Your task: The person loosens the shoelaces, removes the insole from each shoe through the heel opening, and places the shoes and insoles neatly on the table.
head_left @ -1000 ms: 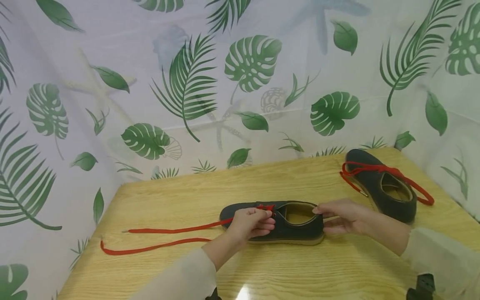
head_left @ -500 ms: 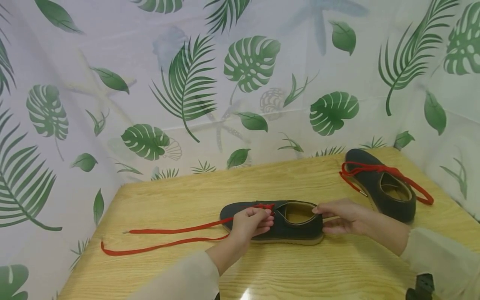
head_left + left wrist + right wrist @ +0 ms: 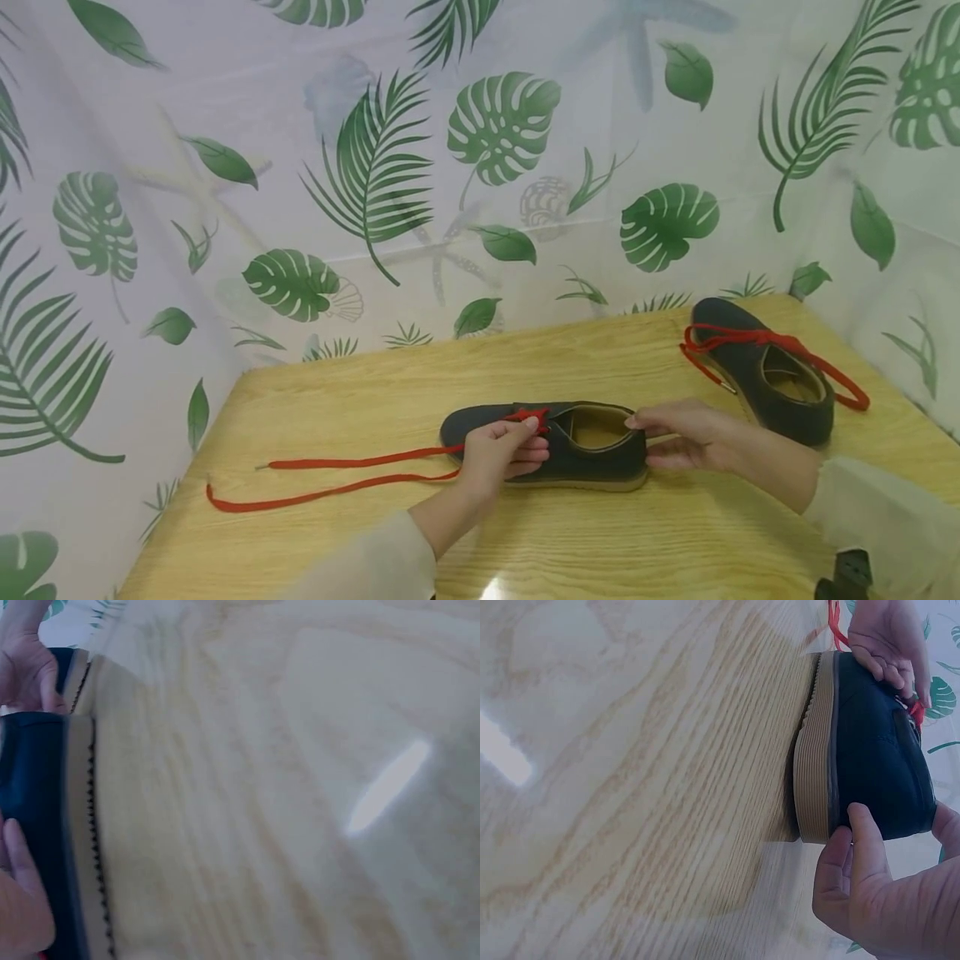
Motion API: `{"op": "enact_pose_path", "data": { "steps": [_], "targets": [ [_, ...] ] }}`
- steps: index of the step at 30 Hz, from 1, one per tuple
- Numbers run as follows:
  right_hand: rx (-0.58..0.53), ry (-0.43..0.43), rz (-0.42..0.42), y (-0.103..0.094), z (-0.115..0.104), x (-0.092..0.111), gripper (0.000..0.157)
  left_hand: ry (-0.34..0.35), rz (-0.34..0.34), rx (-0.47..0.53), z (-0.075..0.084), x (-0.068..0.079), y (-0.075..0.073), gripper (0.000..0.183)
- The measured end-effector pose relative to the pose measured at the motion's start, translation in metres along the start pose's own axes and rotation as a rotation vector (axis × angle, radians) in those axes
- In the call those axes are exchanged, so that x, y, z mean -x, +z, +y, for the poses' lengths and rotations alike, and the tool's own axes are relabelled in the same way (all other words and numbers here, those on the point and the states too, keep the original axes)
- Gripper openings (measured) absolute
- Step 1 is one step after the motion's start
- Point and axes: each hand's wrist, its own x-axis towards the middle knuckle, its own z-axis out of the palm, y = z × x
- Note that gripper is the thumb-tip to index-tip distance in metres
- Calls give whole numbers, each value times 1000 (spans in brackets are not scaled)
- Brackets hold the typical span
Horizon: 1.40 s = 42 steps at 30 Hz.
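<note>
A dark navy shoe [image 3: 585,467] with a tan ribbed sole lies on the table, toe to the left. My left hand [image 3: 491,458] is over its front, thumb and fingertips pinching the red shoelace [image 3: 534,414] at the eyelets. Two long lengths of the lace [image 3: 352,461] run left across the table from the toe. My right hand [image 3: 690,433] holds the heel, thumb at the collar; in the right wrist view its fingers [image 3: 862,832] press the back of the heel. Part of the lacing is hidden behind my left hand.
A matching shoe [image 3: 802,417] with its red laces tied stands at the back right of the wooden table [image 3: 600,550]. Leaf-printed cloth [image 3: 510,292] rises behind the table and along both sides.
Both loose lace ends have slid slightly right toward the shoe. The red lace at my left fingertips stands out more in loops. My right hand and the shoe keep their place.
</note>
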Motion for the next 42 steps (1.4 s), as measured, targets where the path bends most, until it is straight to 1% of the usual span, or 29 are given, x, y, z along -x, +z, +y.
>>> {"op": "enact_pose_path", "data": {
  "steps": [3, 6, 9, 11, 14, 17, 19, 22, 24, 26, 31, 35, 39, 42],
  "targets": [
    [-3, -5, 3, 0, -1, 0, 8, -80, 1, -43, 8, -3, 0, 38],
    [-3, -5, 2, 0, -1, -1, 7, -123, 6, -75, 12, -5, 1, 35],
    [3, -1, 4, 1, 0, -2, 8, -104, 17, -75, 12, -4, 2, 28],
    [5, 0, 5, 1, 1, -2, 9, -68, 35, -52, 10, -2, 3, 24],
    [10, -4, 5, 1, 1, -1, 11, 2, 72, 3, 5, 3, 4, 20],
    [16, -7, 2, 1, 1, 0, 13, 49, 111, 53, -1, 7, 5, 15],
    [20, -8, 2, 1, 2, 1, 14, 50, 144, 89, -3, 10, 7, 13],
    [17, -10, 0, 2, 1, 2, 16, 24, 188, 146, -3, 15, 11, 10],
    [15, -10, -1, 3, 0, 2, 17, 2, 200, 171, -1, 16, 13, 11],
    [15, -9, 0, 3, -1, 2, 18, -11, 185, 168, 1, 16, 12, 13],
    [22, -6, 4, 3, -2, 2, 19, -37, 121, 59, 10, 13, 5, 24],
    [38, -9, -3, 2, -1, 1, 20, -72, 116, -11, 14, 13, 2, 29],
    [49, -5, 3, 1, 1, -1, 22, -99, 87, -42, 16, 11, 1, 24],
    [53, -2, 13, 1, 1, -1, 24, -82, 52, -50, 16, 11, 0, 17]
  ]
}}
